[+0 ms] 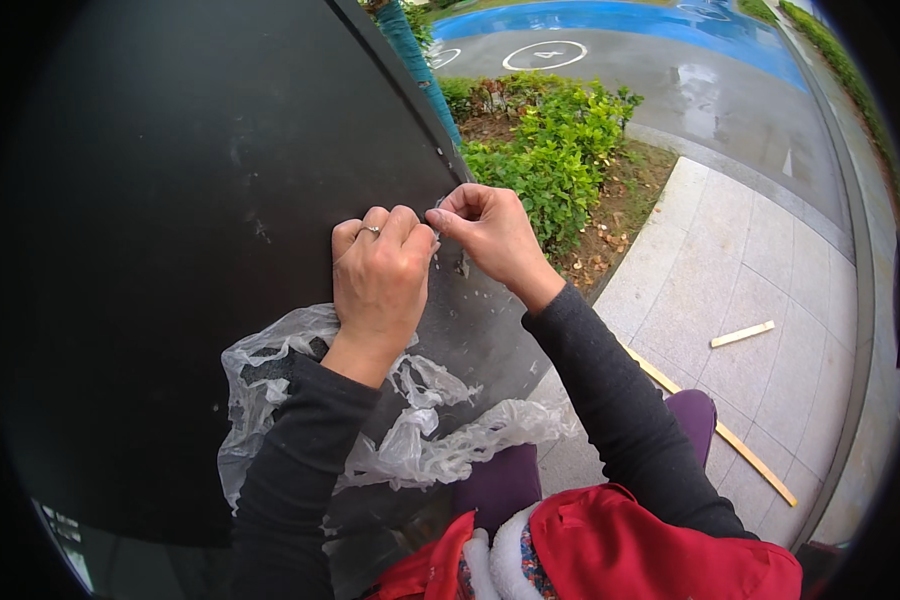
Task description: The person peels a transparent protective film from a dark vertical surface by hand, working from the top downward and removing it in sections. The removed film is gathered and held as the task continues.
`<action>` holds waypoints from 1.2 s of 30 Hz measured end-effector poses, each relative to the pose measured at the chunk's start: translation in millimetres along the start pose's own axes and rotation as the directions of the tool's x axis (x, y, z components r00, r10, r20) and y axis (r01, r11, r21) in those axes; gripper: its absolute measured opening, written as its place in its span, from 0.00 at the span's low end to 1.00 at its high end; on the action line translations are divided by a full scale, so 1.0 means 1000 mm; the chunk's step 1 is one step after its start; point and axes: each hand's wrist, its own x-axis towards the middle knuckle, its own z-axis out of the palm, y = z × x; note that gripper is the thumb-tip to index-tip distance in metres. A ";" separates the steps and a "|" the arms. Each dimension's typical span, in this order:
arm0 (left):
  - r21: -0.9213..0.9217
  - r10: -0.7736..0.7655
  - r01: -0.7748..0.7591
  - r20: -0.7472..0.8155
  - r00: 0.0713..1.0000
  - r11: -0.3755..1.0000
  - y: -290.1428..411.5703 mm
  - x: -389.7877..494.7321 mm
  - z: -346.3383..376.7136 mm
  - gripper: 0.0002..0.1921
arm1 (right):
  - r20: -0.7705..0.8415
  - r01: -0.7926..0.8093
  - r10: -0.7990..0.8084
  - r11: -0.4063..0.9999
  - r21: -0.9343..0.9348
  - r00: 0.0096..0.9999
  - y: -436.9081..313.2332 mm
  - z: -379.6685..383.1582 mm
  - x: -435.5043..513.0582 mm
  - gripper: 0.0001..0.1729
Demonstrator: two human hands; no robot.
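My left hand (pixel 384 277), with a ring on one finger, rests curled against a large dark panel (pixel 195 150). Close beside it, my right hand (pixel 491 232) pinches a small bit of clear film (pixel 438 217) between thumb and finger near the panel's edge. Whether the left fingers also hold some of the film is hidden. Crumpled translucent plastic film (pixel 420 442) lies over the panel below my hands and passes under my left forearm. Small pale flecks and scraps mark the panel's surface around my hands.
Beyond the panel's edge grow green shrubs (pixel 562 150) beside a wrapped trunk (pixel 416 60). On the stone paving (pixel 727 262) at right lie a short wooden strip (pixel 742 334) and a long one (pixel 757 463). Wet grey and blue ground is farther off.
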 end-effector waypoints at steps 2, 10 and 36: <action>-0.015 0.005 -0.005 -0.001 1.000 1.000 0.001 -0.001 0.000 0.09 | -0.026 0.004 -0.004 1.000 0.000 1.000 0.004 0.002 -0.002 0.13; 0.092 0.074 -0.074 0.009 0.997 0.993 0.004 -0.005 -0.007 0.04 | -0.294 0.100 -0.083 0.994 0.044 0.952 0.013 0.021 -0.024 0.09; -0.064 0.015 -0.016 -0.021 1.000 0.998 0.006 -0.026 0.002 0.08 | -0.401 0.106 -0.067 0.992 0.074 0.914 0.011 0.029 -0.021 0.11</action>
